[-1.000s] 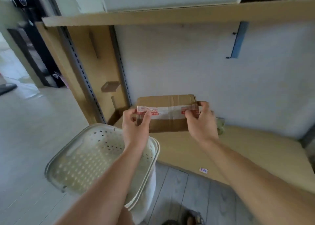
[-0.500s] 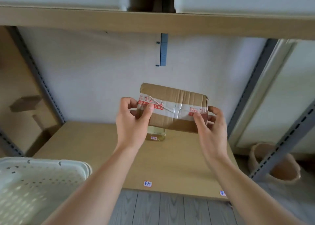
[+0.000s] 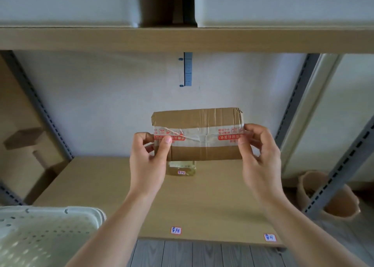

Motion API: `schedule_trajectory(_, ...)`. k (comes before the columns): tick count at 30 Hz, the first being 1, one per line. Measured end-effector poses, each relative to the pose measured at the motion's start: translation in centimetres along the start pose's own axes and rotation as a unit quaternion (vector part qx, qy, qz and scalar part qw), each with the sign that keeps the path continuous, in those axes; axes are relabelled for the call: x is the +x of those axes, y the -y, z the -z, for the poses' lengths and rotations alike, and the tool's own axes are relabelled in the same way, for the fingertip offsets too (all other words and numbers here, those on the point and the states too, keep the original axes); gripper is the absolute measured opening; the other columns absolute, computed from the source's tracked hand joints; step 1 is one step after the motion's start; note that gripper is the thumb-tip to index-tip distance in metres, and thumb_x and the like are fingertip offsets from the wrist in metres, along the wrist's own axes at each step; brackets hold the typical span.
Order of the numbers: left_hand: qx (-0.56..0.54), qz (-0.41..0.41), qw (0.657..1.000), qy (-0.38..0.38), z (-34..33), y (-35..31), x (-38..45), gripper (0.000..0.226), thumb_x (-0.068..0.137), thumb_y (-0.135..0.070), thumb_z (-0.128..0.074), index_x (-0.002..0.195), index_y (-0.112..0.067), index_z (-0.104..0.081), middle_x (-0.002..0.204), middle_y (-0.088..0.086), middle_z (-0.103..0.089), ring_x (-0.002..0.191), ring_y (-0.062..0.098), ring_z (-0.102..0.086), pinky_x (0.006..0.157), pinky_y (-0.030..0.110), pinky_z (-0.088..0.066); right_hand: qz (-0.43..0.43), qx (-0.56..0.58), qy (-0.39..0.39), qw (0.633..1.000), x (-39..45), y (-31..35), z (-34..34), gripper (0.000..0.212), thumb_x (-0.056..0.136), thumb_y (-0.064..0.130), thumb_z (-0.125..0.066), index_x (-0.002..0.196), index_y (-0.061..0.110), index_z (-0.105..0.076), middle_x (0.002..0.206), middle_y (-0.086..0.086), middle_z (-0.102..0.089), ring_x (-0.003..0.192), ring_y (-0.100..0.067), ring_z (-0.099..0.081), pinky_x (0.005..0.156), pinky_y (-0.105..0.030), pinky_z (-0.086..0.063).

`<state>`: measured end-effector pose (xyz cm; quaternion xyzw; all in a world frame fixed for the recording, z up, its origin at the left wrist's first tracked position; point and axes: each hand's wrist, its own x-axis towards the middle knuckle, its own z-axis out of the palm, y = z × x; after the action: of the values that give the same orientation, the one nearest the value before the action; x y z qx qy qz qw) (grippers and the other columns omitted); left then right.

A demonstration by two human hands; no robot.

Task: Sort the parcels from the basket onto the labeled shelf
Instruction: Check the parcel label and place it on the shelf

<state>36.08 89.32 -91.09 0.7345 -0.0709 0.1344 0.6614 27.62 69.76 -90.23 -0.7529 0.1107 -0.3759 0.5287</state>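
Observation:
A brown cardboard parcel [image 3: 199, 133] with a white and red tape band is held level in the air above the wooden shelf board [image 3: 212, 202]. My left hand [image 3: 148, 161] grips its left end, thumb on the tape. My right hand [image 3: 260, 157] grips its right end, thumb on the front face. Under the parcel a small yellowish packet [image 3: 182, 169] with a red-edged sticker lies on the shelf. Two small labels [image 3: 176, 230] [image 3: 270, 237] sit on the shelf's front edge. The white perforated basket [image 3: 40, 234] is at the lower left; no parcel shows in the part of it in view.
An upper shelf board [image 3: 182, 39] carries two white boxes. Grey slotted uprights [image 3: 295, 100] stand at left and right. A brown paper bag [image 3: 332, 198] stands on the floor to the right. Cardboard pieces [image 3: 26, 137] lean at the left.
The view swung right from the shelf's left end and the basket. The parcel went from tilted to level and now hangs over the middle of the shelf, both hands still gripping it.

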Motion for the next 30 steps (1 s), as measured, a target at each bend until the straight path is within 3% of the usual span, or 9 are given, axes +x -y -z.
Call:
schedule_trajectory(2,0.0,0.004,1.0,-0.007,0.3,-0.1,0.4,0.028,0.093,-0.033,-0.072,0.102,-0.012,-0.055,0.085,-0.005,-0.067,0.06,-0.005,-0.056,0.058,0.009,-0.043,-0.006,0.018,0.038,0.999,0.4,0.0,-0.2,0.017,0.105,0.019,-0.054,0.119,0.029,-0.056,0.124,0.01,-0.067,0.121,-0.01,-0.063,0.085,-0.008,-0.05)
schedule_trajectory(4,0.0,0.001,1.0,-0.019,0.8,-0.4,0.8,0.028,0.092,-0.033,-0.073,0.102,-0.013,-0.056,0.087,-0.006,-0.069,0.065,-0.004,-0.059,0.064,0.015,-0.045,-0.012,0.061,0.092,0.994,0.6,0.1,-0.1,0.014,0.107,0.015,-0.051,0.116,0.026,-0.053,0.111,0.027,-0.072,0.109,-0.002,-0.069,0.087,-0.018,-0.052)
schedule_trajectory(7,0.002,-0.011,0.999,-0.03,1.8,-0.2,0.8,0.027,0.092,-0.026,-0.074,0.109,-0.014,-0.056,0.104,-0.002,-0.073,0.093,0.007,-0.07,0.08,0.023,-0.052,-0.013,0.072,0.152,0.986,0.0,0.5,0.0,0.021,0.101,0.017,-0.063,0.116,0.023,-0.049,0.109,0.026,-0.074,0.108,-0.01,-0.073,0.096,-0.042,-0.059)
schedule_trajectory(11,-0.001,-0.021,1.0,-0.003,3.1,0.2,0.1,0.043,0.094,-0.007,-0.072,0.131,-0.021,-0.057,0.114,-0.015,-0.071,0.099,-0.01,-0.068,0.078,0.006,-0.052,0.044,0.009,0.159,0.986,-1.3,0.7,-0.2,0.056,0.085,0.008,-0.08,0.127,0.025,-0.047,0.119,0.02,-0.067,0.124,-0.011,-0.064,0.108,-0.041,-0.052)
schedule_trajectory(14,0.027,-0.044,0.999,0.009,3.9,0.0,-0.1,0.043,0.092,-0.006,-0.074,0.129,-0.023,-0.059,0.112,-0.019,-0.07,0.096,-0.017,-0.064,0.078,0.001,-0.048,0.022,0.033,0.16,0.986,-1.4,0.7,-0.2,0.063,0.084,0.007,-0.081,0.129,0.036,-0.048,0.125,0.019,-0.065,0.124,-0.01,-0.064,0.107,-0.042,-0.053)
schedule_trajectory(17,0.038,-0.054,0.998,0.009,4.2,0.1,-0.3,0.04,0.09,-0.008,-0.075,0.122,-0.026,-0.06,0.11,-0.018,-0.073,0.099,-0.014,-0.065,0.076,0.001,-0.046,-0.005,0.054,0.17,0.984,-1.0,0.1,-0.4,0.066,0.087,-0.003,-0.074,0.127,0.041,-0.046,0.126,0.019,-0.064,0.123,-0.01,-0.064,0.104,-0.043,-0.056)
schedule_trajectory(21,0.036,-0.055,0.998,0.015,4.2,-0.1,-0.4,0.034,0.09,-0.016,-0.076,0.117,-0.029,-0.06,0.105,-0.023,-0.072,0.098,-0.002,-0.065,0.075,0.006,-0.049,-0.032,0.078,0.175,0.981,-0.7,-0.3,-0.4,0.059,0.091,-0.005,-0.069,0.136,0.027,-0.047,0.126,0.006,-0.066,0.114,-0.013,-0.068,0.086,-0.031,-0.061)
schedule_trajectory(25,0.021,-0.053,0.998,0.028,3.7,-0.4,-0.4,0.031,0.091,-0.023,-0.075,0.118,-0.028,-0.061,0.104,-0.016,-0.075,0.095,0.006,-0.07,0.08,0.02,-0.055,-0.033,0.074,0.156,0.984,0.1,0.2,0.1,0.051,0.09,0.02,-0.069,0.138,0.025,-0.05,0.124,0.004,-0.071,0.111,-0.013,-0.07,0.081,-0.029,-0.059)
schedule_trajectory(30,-0.007,-0.021,0.997,0.073,3.1,0.0,-0.2,0.027,0.097,-0.026,-0.068,0.123,-0.025,-0.06,0.103,-0.01,-0.077,0.095,0.008,-0.074,0.079,0.021,-0.056,-0.013,0.061,0.124,0.99,0.3,1.5,1.7,0.051,0.085,0.036,-0.079,0.13,0.026,-0.056,0.116,0.007,-0.075,0.105,-0.015,-0.072,0.078,-0.032,-0.058)
